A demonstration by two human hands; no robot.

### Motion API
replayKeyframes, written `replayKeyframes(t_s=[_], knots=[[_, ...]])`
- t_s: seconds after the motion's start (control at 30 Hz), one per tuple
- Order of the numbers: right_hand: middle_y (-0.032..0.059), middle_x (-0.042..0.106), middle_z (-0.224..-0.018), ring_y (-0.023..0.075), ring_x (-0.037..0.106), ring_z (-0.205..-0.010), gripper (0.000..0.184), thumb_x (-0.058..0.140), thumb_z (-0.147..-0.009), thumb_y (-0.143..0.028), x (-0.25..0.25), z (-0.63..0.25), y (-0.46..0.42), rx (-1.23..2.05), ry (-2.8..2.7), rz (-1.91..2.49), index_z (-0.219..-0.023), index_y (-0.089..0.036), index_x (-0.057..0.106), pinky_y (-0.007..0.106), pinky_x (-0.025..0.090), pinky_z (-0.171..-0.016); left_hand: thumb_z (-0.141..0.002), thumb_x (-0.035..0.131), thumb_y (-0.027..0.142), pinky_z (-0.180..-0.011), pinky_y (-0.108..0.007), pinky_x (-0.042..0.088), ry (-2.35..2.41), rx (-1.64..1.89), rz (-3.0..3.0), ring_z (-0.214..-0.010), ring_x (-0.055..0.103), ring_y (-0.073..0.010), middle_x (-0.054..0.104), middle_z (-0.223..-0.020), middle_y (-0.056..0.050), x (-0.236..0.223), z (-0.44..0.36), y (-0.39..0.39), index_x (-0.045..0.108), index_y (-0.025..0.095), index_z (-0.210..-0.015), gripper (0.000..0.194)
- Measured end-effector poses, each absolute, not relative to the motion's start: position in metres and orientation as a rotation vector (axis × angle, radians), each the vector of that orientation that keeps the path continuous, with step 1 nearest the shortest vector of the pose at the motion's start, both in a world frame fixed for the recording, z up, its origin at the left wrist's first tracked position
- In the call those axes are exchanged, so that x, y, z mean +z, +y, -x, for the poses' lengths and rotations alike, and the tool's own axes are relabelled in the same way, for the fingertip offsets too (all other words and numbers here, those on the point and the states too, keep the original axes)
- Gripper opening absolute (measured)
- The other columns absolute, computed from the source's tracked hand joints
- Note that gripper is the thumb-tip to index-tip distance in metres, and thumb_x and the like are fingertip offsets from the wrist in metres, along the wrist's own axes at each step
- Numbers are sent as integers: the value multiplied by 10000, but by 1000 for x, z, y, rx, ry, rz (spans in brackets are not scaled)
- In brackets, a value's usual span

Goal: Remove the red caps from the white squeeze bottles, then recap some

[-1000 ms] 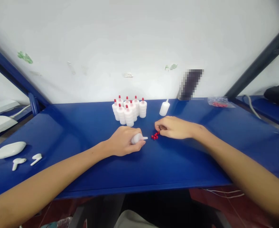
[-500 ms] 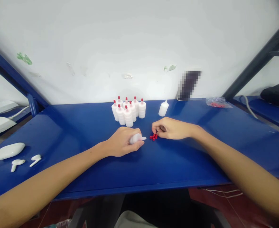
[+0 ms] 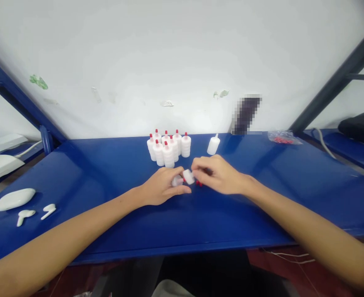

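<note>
My left hand [image 3: 160, 187] curls around a small white squeeze bottle [image 3: 177, 180], its nozzle side pointing right. A blurred white piece [image 3: 188, 177] with a spot of red at its left end sits between my hands. I cannot tell whether it belongs to that bottle. The fingertips of my right hand [image 3: 217, 175] are pinched at the right end of this piece. Just under them lie small red caps [image 3: 199, 183], partly hidden by the right hand. Beyond, several white bottles [image 3: 169, 156] with red tips stand grouped upright.
One white bottle with a bare nozzle [image 3: 213, 146] stands behind my right hand. A clear bag of red caps [image 3: 283, 139] lies at the back right. White earbuds [image 3: 25, 215] and their case [image 3: 14, 199] lie on the left of the blue table [image 3: 169, 231].
My right hand has moved left from the red caps to meet my left hand. A white piece with red now shows between them. The left hand's fingers have loosened somewhat.
</note>
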State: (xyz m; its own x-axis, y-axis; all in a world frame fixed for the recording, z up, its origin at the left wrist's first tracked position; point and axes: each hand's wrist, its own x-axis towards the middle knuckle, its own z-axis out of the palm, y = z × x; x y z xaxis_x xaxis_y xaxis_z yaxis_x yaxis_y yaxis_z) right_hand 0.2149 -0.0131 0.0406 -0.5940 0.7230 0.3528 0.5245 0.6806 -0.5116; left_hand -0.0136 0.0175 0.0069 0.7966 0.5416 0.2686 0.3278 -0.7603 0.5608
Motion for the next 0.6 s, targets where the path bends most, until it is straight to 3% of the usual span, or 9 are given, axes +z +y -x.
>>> replayKeyframes(t_s=[0.17, 0.27, 0.37, 0.5, 0.6], knots=[[-7, 501, -565, 121, 418, -521, 261, 453, -895, -276, 46, -260, 16, 28, -2262, 1413, -666, -187, 540, 282, 278, -563, -1037, 235, 416, -614, -255, 354, 565, 646, -2451, -603, 437, -113, 503, -697, 15, 11, 16, 13, 501, 165, -867, 403], [43, 575, -608, 158, 495, -564, 292, 475, -859, -279, 45, -287, 31, 19, -2303, 1858, -598, -185, 566, 299, 279, -561, -1036, 243, 369, -633, -262, 373, 523, 634, -2495, -624, 454, -120, 529, -733, 3, 12, 17, 13, 503, 166, -903, 356], [102, 665, -754, 217, 589, -673, 335, 471, -885, -362, 38, -300, 40, 47, -2190, 2168, -662, -182, 643, 308, 322, -575, -1043, 265, 360, -662, -261, 398, 543, 578, -2534, -655, 490, -123, 572, -785, -8, 12, 18, 17, 527, 163, -990, 332], [114, 707, -869, 249, 638, -810, 465, 377, -950, -497, 28, -302, 47, 91, -2117, 2141, -791, -187, 685, 307, 363, -613, -1041, 324, 377, -682, -248, 413, 603, 563, -2541, -688, 535, -120, 607, -819, -7, 10, 17, 22, 557, 165, -1081, 318], [109, 721, -923, 259, 645, -888, 482, 324, -969, -477, 25, -298, 48, 158, -2115, 2053, -857, -196, 699, 308, 379, -655, -1037, 342, 365, -721, -243, 422, 579, 550, -2566, -750, 568, -120, 633, -893, -17, 10, 17, 21, 564, 168, -1087, 301]])
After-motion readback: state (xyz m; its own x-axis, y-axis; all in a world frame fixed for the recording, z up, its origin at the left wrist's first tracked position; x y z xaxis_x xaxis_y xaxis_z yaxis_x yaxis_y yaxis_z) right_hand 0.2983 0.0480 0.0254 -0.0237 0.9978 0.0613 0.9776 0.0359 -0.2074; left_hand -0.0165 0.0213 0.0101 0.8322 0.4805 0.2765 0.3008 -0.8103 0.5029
